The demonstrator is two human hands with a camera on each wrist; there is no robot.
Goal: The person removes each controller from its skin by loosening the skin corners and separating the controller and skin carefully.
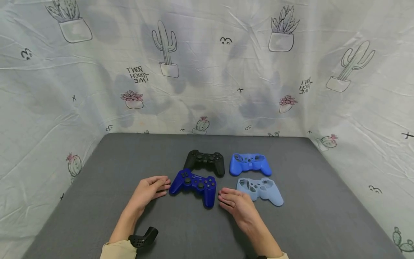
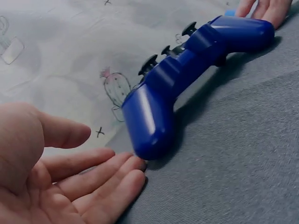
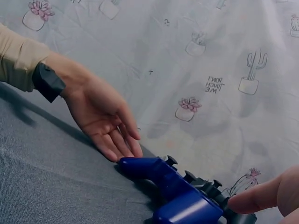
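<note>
Both hands, left (image 1: 149, 190) and right (image 1: 237, 205), lie relaxed, grips released, flanking the blue controller (image 1: 194, 184); the right wrist view crops its far handle.

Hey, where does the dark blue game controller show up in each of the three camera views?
Head: the dark blue controller lies at centre on the grey table, between the left hand and the right hand.
Left wrist: it runs from the middle to the upper right, its near grip at the left hand's fingertips.
Right wrist: it sits at bottom centre to right, its far grip at the left hand's fingertips.
Shared landmark: the cactus-print cloth behind the table.
</note>
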